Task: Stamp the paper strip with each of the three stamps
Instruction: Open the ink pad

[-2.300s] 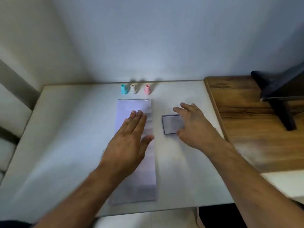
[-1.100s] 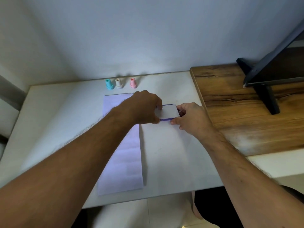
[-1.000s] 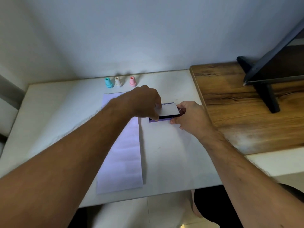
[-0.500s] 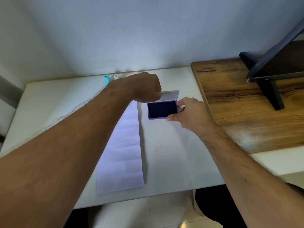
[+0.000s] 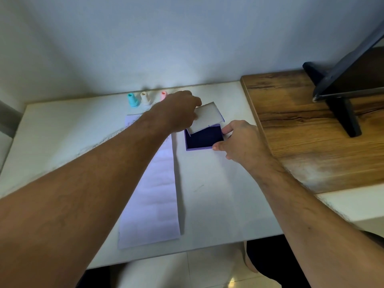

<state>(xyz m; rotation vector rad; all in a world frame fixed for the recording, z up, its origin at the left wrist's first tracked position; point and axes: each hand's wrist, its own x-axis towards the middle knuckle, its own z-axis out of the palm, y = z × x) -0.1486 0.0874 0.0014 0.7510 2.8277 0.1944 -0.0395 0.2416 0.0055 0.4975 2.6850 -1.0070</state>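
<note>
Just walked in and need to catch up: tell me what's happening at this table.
A person is opening an ink pad on the white table. The left hand grips the lid, lifted and tilted back, while the right hand steadies the base, leaving the dark ink exposed. The paper strip lies flat just left of the pad. Three stamps, teal, cream and pink, stand untouched at the table's far edge.

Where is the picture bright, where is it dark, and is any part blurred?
Head view: brightest on the wall above the three stamps; dim towards the corners. The left hand and lid look slightly soft; the ink pad reads sharp. Wide lens bows the table edges.
</note>
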